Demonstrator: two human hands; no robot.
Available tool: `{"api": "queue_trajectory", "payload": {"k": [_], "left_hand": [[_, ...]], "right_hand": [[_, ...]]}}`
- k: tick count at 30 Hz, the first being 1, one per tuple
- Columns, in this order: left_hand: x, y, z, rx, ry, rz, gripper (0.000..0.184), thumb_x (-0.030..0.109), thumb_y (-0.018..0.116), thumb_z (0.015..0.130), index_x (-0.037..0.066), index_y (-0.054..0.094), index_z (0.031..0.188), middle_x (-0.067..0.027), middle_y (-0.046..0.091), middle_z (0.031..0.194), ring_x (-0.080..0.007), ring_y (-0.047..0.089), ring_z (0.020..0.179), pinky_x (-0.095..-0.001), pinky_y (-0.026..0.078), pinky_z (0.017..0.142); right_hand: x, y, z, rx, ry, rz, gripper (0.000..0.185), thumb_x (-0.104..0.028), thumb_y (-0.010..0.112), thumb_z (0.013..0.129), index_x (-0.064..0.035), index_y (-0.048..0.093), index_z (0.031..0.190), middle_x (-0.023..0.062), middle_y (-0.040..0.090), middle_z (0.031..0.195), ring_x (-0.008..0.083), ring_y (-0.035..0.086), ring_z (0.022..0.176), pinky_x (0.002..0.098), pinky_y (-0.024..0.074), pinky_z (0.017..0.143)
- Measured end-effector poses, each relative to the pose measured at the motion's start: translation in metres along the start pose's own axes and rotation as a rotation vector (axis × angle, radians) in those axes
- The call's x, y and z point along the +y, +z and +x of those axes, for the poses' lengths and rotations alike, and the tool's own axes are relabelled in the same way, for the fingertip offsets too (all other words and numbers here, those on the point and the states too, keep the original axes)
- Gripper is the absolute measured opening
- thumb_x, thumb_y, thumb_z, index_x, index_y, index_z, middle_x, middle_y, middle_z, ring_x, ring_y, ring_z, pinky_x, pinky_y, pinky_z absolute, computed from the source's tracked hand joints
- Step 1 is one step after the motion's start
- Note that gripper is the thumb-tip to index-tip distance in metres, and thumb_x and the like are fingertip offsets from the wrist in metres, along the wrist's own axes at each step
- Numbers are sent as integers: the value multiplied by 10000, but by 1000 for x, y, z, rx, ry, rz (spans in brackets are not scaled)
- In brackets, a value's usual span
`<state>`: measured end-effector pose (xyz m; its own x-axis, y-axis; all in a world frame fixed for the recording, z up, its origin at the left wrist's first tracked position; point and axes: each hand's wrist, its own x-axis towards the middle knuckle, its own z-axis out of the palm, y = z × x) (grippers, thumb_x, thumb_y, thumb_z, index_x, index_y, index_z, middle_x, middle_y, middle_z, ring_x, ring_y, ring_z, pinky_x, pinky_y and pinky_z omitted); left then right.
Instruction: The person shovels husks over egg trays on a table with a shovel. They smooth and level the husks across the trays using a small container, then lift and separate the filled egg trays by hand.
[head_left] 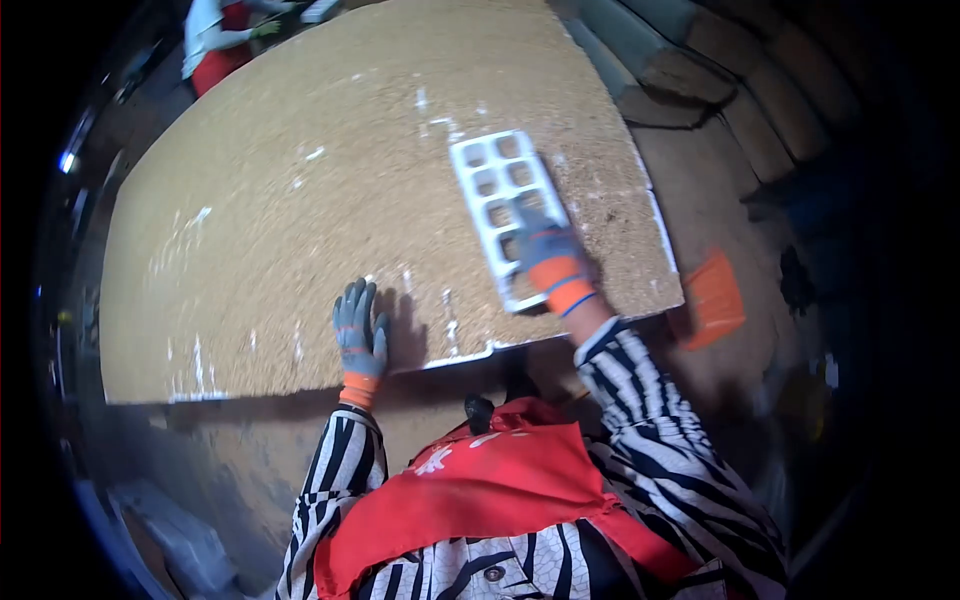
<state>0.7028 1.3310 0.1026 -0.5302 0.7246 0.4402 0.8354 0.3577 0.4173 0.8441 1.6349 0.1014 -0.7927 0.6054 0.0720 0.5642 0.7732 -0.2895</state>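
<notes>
The white cell tray [503,180] lies on the right-hand part of a broad tabletop [270,230] spread with brown granular material, its long sides running from the upper left down towards the lower right. It has two columns of roughly square cells, and brown shows through them. The right hand [550,252], in a grey work glove with an orange cuff, is laid over the right side of the white cell tray, about the lower half. Its fingers are blurred, so whether they grasp the rim or only press on it cannot be told. The left hand [358,328], gloved the same way, is open and has nothing in its grasp, its fingers pointing away from the body at the near edge of the tabletop, well apart from the white cell tray; whether it touches the brown material is unclear. A shadow falls just to its right. White streaks and flecks mark the tabletop in several places. Both arms are in black-and-white striped sleeves [655,425], and a red apron [480,490] with white markings covers the front of the body. An orange scoop-like object [715,300] is beside the right edge of the tabletop. At the far left edge is another person [212,45] in a white top and red garment, while large bulky sacks [690,65] lie beyond the right side
</notes>
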Motion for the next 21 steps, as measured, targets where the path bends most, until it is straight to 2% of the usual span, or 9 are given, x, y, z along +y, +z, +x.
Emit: {"api": "queue_trajectory", "payload": {"k": [1, 2, 5, 9, 12, 15, 17, 19, 21], "left_hand": [[4, -22, -14, 54, -57, 1, 503, 101, 543, 833, 44, 448, 1324, -169, 434, 1364, -351, 370, 1283, -456, 216, 1095], [5, -40, -28, 110, -106, -2, 503, 82, 540, 833, 41, 445, 1325, -169, 432, 1366, -351, 369, 1283, -452, 221, 1094], [-25, -88, -98, 371, -356, -30, 475, 52, 513, 858, -9, 426, 1321, -180, 444, 1347, -325, 397, 1262, -402, 275, 1067], [-58, -134, -216, 465, -774, 32, 443, 102, 497, 912, -16, 410, 1330, -186, 455, 1337, -295, 415, 1249, -364, 292, 1056], [-69, -135, -320, 468, -973, 40, 442, 145, 501, 924, -18, 414, 1326, -191, 476, 1318, -293, 439, 1231, -353, 311, 1043], [-50, -118, -386, 424, -1167, -74, 443, 171, 520, 912, -25, 438, 1300, -208, 483, 1310, -305, 460, 1209, -354, 346, 1017], [-47, -84, -429, 454, -1260, -141, 422, 183, 535, 898, -29, 482, 1258, -223, 536, 1240, -318, 507, 1157, -366, 381, 980], [-42, -63, -447, 334, -1356, -153, 415, 204, 545, 893, -31, 506, 1233, -227, 567, 1196, -325, 537, 1120, -371, 401, 955], [-37, -46, -443, 131, -1413, -149, 419, 229, 556, 890, -31, 523, 1217, -230, 584, 1166, -329, 556, 1092, -373, 414, 938]], "right_hand": [[-44, 22, -2, 29, -129, 175, 527, -205, 551, 804, -162, 458, 1320, 169, 631, 1092, 295, 652, 908, 414, 512, 758], [-95, 24, -8, -208, -166, 209, 556, -199, 577, 780, -142, 452, 1319, 162, 639, 1078, 280, 656, 902, 417, 511, 761], [-220, 26, -51, -289, -553, 91, 519, -173, 588, 778, -112, 486, 1283, 162, 644, 1066, 293, 644, 933, 395, 510, 796], [-263, -4, -51, -551, -733, 74, 461, -131, 569, 806, -52, 509, 1256, 166, 629, 1091, 294, 615, 987, 371, 499, 850], [-190, -25, -10, -543, -194, 878, 497, -119, 612, 775, -32, 516, 1255, 173, 599, 1105, 297, 596, 916, 365, 511, 807], [-119, -69, -1, -124, 297, 1296, 536, -108, 655, 744, -12, 522, 1254, 181, 570, 1118, 300, 577, 846, 358, 522, 763], [-34, -63, 28, 57, 81, 820, 628, -150, 651, 769, 38, 420, 1322, 196, 564, 1109, 280, 578, 857, 390, 517, 764], [10, -77, 35, 115, 302, 769, 461, -117, 602, 812, -1, 512, 1249, 174, 616, 1097, 259, 621, 924, 360, 523, 784], [38, -92, 24, 232, 408, 178, 490, -125, 646, 783, -12, 530, 1246, 159, 646, 1076, 257, 643, 932, 343, 530, 769]]}}
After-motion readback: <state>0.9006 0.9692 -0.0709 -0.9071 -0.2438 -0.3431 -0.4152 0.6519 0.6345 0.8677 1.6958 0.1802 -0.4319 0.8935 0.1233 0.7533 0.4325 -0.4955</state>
